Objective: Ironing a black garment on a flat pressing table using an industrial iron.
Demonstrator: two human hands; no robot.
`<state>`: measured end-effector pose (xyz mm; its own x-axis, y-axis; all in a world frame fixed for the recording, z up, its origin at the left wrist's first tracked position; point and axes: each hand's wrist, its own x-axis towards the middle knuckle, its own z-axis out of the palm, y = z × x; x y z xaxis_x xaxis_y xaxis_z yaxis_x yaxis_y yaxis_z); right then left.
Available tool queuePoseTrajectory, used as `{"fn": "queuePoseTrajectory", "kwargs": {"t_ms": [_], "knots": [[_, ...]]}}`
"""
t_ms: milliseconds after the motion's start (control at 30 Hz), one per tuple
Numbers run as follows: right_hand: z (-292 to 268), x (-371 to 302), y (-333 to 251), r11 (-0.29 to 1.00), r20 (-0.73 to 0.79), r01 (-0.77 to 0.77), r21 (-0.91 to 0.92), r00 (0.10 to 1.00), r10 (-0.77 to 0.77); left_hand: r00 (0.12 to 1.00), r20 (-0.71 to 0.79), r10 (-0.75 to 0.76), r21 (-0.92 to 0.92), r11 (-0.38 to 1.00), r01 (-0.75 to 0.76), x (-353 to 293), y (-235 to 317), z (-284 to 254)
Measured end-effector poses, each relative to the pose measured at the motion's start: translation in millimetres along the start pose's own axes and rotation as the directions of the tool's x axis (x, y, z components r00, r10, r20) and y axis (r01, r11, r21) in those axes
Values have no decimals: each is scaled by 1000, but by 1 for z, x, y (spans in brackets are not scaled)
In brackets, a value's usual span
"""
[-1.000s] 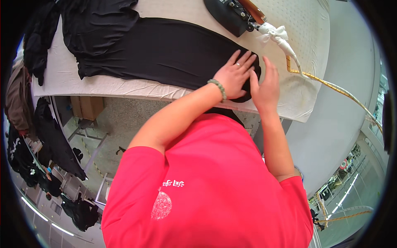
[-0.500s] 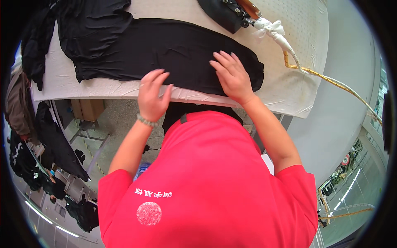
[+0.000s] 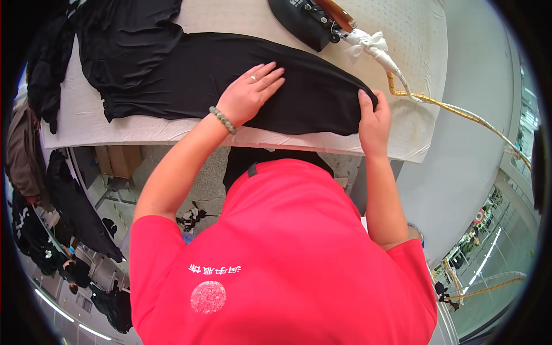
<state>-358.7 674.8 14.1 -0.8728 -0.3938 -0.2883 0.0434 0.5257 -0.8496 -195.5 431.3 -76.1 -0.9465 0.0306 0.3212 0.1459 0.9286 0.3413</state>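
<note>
A black garment (image 3: 198,75) lies across the padded white table, with one long sleeve or leg stretched to the right; which of the two I cannot tell. My left hand (image 3: 247,95) rests flat on the middle of that length, fingers extended. At its right end my right hand (image 3: 375,121) pinches the edge, thumb on top and fingers at the far side. Beyond the cloth stands a black iron (image 3: 302,23) with a brown handle, apart from both hands.
White cloth is knotted round the iron's hose (image 3: 376,50), which runs off to the right beside a yellow cord (image 3: 454,107). The white table (image 3: 414,129) ends just in front of me. Dark garments (image 3: 75,201) hang at the left, and a cardboard box (image 3: 119,161) sits below the table.
My left hand has come down flat onto the black garment, farther right. My right hand has moved right to its end and closed on the edge. The fabric there looks smoother.
</note>
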Motion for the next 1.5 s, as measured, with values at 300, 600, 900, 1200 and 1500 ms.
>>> {"fn": "queuePoseTrajectory", "kwargs": {"t_ms": [300,600,900,1200,1500], "knots": [[18,-3,-17,857,98,256,-448,966,-238,976,203,-85,-51,994,97,56,86,61],[66,86,-80,373,121,786,-493,487,-865,975,-83,-208,-325,930,171,18,75,14],[104,140,-125,422,268,401,-813,901,-341,-213,48,-976,-876,-144,460,-154,2,-96],[89,50,-103,605,317,475,-640,879,-355,5,474,-881,-729,-389,564,-127,-12,-88],[111,22,-73,523,353,351,-777,930,-100,124,431,-894,-832,-340,439,-151,3,-98]]}}
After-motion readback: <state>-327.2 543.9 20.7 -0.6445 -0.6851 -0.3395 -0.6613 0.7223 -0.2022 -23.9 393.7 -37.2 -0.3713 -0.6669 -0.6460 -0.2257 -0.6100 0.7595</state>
